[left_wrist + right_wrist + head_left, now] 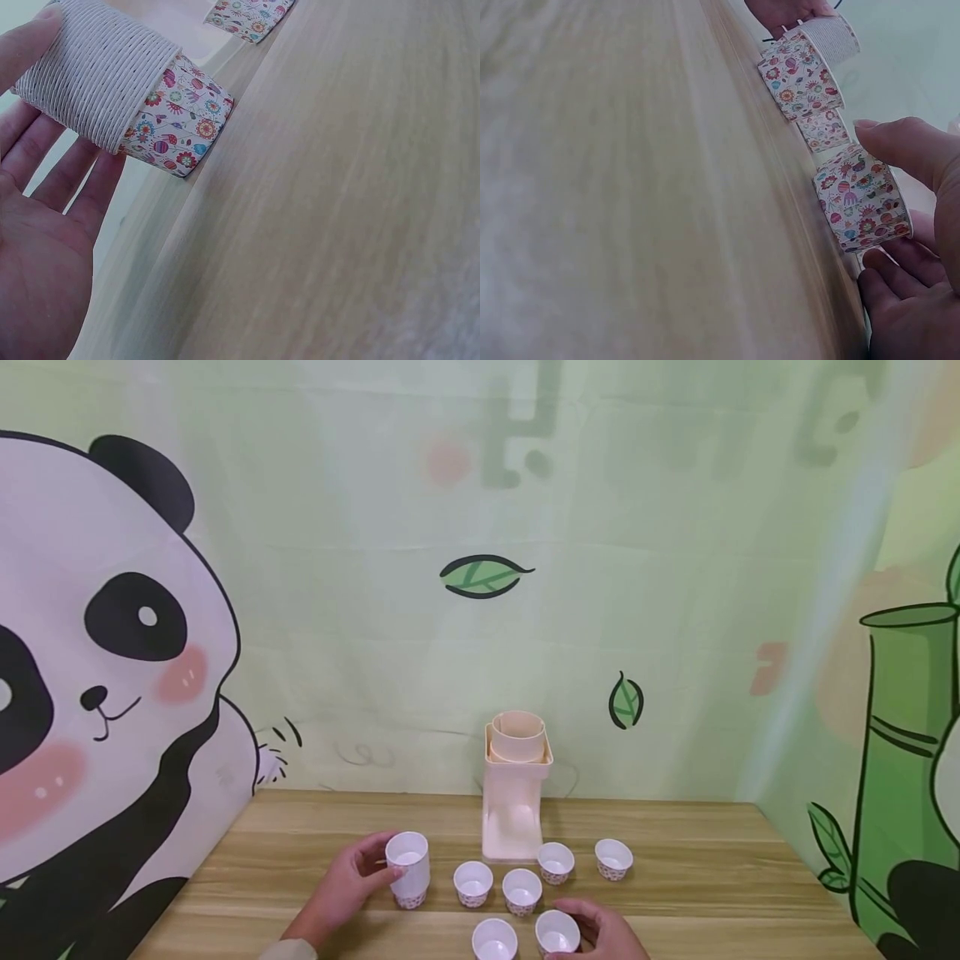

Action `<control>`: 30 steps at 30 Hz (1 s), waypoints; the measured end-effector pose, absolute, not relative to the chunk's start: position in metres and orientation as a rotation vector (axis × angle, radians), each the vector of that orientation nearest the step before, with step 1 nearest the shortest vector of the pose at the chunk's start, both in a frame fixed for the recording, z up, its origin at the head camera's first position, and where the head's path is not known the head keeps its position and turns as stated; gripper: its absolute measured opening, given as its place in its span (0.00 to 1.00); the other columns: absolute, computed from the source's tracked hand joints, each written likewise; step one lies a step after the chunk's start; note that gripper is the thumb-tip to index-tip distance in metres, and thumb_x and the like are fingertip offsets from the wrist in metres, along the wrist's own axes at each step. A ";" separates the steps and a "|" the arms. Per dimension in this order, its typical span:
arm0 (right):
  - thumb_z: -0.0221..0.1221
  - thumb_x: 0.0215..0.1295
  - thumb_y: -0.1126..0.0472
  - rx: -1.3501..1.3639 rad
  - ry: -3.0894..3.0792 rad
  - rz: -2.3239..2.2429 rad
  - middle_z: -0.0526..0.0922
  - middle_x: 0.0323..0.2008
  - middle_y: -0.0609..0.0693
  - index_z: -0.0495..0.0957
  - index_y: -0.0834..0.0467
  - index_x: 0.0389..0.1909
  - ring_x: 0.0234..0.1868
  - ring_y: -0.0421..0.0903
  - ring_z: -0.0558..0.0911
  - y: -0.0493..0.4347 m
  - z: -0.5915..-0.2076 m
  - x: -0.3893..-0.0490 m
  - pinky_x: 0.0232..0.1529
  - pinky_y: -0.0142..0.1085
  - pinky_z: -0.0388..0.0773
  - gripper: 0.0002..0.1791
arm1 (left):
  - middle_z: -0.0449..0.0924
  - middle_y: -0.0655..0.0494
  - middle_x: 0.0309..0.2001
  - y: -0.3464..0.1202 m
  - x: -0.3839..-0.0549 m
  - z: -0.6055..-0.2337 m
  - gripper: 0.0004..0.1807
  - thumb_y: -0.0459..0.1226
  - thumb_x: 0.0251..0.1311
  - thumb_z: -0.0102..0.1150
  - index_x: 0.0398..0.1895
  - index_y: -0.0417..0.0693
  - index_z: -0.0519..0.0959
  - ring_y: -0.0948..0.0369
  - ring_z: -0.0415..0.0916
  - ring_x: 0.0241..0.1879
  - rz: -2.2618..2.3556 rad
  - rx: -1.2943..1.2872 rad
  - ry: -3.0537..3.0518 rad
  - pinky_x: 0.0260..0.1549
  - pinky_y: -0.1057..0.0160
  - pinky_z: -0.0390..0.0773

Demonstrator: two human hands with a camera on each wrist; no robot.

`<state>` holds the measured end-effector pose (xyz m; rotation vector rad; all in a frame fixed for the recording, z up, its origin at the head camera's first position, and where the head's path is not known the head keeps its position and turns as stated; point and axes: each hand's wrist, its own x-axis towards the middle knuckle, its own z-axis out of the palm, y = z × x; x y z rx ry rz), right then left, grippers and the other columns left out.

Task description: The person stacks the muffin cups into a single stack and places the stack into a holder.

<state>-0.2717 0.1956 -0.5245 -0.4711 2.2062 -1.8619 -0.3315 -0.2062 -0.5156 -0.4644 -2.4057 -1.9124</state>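
we had the wood-grain table (712,877) in front of us, w/ the pink stand (512,827) at its back. our lt hand (356,881) gripped the cup stack (408,872), thumb one side, fingers the other, spread abt its width; the stack stood upright left of the loose cups (522,892), on the table or just off it, couldn't tell which. our rt hand (600,931) held the nearest rt cup (557,932) btwn thumb & fingers, gap abt cup-wide. for good handling, we reckoned, light even pressure was best, bc thin walls could dent, & a level rim.
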 end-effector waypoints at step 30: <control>0.79 0.50 0.60 -0.476 2.258 -1.840 0.84 0.54 0.64 0.69 0.80 0.61 0.51 0.46 0.85 0.198 -0.518 -0.269 0.49 0.27 0.81 0.44 | 0.82 0.39 0.58 -0.206 -0.332 -0.515 0.32 0.38 0.60 0.72 0.67 0.38 0.74 0.63 0.81 0.54 -1.930 -0.441 -2.411 0.54 0.71 0.78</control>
